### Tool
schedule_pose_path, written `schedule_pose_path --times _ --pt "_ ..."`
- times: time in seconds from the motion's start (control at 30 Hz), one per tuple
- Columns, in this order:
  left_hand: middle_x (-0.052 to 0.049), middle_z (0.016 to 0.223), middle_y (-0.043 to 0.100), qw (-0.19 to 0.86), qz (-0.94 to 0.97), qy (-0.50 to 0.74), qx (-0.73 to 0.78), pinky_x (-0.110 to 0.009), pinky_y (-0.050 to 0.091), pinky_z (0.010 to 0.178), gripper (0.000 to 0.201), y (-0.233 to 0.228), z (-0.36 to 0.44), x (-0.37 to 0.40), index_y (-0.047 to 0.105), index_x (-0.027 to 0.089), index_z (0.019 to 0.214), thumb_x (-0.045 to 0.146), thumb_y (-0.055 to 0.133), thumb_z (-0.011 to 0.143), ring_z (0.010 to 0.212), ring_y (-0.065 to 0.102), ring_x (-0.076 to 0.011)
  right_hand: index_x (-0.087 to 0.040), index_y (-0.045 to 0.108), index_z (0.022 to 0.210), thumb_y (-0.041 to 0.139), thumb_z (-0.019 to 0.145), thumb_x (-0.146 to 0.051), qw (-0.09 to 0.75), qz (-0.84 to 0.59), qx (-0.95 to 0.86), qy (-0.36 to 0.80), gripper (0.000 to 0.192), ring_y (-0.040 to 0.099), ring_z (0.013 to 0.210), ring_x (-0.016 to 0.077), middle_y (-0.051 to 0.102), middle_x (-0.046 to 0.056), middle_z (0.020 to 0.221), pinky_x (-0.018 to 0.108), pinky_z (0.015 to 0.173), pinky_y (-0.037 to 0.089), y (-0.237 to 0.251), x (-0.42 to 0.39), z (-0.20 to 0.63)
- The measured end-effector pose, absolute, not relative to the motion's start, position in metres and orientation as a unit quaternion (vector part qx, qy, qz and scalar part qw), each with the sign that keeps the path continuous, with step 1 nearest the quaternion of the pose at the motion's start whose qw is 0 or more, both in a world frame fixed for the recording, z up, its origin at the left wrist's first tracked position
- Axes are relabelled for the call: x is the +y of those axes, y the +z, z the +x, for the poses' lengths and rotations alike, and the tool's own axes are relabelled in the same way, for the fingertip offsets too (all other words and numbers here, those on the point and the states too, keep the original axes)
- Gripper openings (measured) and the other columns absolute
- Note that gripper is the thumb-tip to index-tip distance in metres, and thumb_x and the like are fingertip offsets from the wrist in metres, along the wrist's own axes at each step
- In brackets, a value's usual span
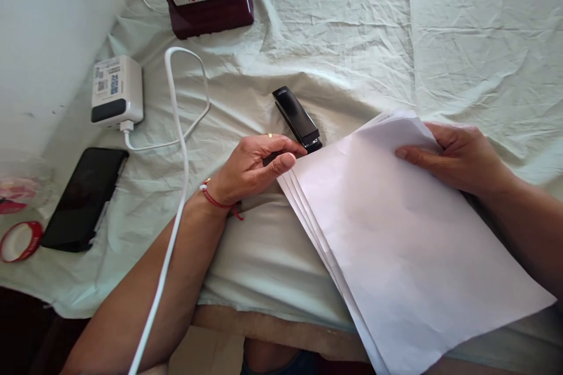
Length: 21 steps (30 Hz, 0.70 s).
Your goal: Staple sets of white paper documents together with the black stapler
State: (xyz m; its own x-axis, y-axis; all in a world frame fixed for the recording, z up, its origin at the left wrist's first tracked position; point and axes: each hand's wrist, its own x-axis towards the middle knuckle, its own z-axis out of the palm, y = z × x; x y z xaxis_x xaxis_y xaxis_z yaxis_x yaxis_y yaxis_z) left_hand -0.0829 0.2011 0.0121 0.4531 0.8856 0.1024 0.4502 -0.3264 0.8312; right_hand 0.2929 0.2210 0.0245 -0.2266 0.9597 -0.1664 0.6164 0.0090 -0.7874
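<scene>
A stack of white paper sheets [396, 246] slants from the bedding-like cloth down over the near edge, its left edges slightly fanned. My right hand [461, 155] grips the stack at its upper right, thumb on top and the other fingers behind, where the paper bends. At the upper left corner of the sheets, my left hand [259, 164] is closed with thumb and index finger at the paper's edge; its other fingers are partly hidden. Just beyond these fingertips lies a black stapler [297, 117], its near end close to the index finger and the paper's top edge.
A white cable [176, 117] runs from a white box-shaped device [117, 91] across my left forearm. A black phone [85, 199] and a red wristband [21, 241] lie at the left. A maroon device with dials [211, 17] stands at the back on pale green cloth [343, 29].
</scene>
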Motion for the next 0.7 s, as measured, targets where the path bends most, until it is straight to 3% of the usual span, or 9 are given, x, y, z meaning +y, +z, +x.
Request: schedule_pose_path --times 0.1,0.23,0.37,0.7 --pt "-0.009 0.089 0.080 0.366 0.777 0.283 0.427 -0.033 0.053 0.074 0.067 0.0108 -0.0817 0.2012 0.087 0.018 0.108 0.081 0.065 0.101 0.079 0.069 -0.0209 -0.021 0.078 0.084 0.085 0.084 -0.054 0.214 -0.583 -0.681 0.387 0.034 0.060 0.058 0.0141 0.066 -0.002 0.069 0.023 0.048 0.043 0.0265 0.2210 0.2910" --pt "-0.002 0.076 0.071 0.351 0.786 0.275 0.429 -0.031 0.050 0.070 0.042 0.0097 -0.0801 0.2009 0.087 0.020 0.105 0.061 0.081 0.098 0.071 0.062 -0.0174 -0.022 0.075 0.079 0.084 0.084 -0.051 0.218 -0.579 -0.688 0.380 0.031 0.054 0.055 0.0124 0.061 -0.003 0.065 0.023 0.046 0.038 0.0279 0.2213 0.2885" --pt "-0.001 0.076 0.071 0.346 0.790 0.275 0.425 -0.029 0.049 0.069 0.025 0.0083 -0.0801 0.2011 0.087 0.020 0.104 0.044 0.081 0.098 0.070 0.062 -0.0163 -0.022 0.079 0.086 0.085 0.085 -0.051 0.224 -0.567 -0.684 0.400 0.030 0.055 0.057 0.0120 0.063 -0.003 0.068 0.022 0.048 0.038 0.0279 0.2210 0.2882" --pt "-0.003 0.074 0.074 0.333 0.791 0.289 0.424 -0.030 0.048 0.066 0.018 0.0103 -0.0807 0.2017 0.086 0.021 0.091 0.035 0.077 0.098 0.067 0.063 -0.0164 -0.022 0.082 0.092 0.088 0.087 -0.051 0.227 -0.564 -0.669 0.426 0.030 0.061 0.062 0.0122 0.071 -0.003 0.075 0.021 0.050 0.041 0.0234 0.2210 0.2914"
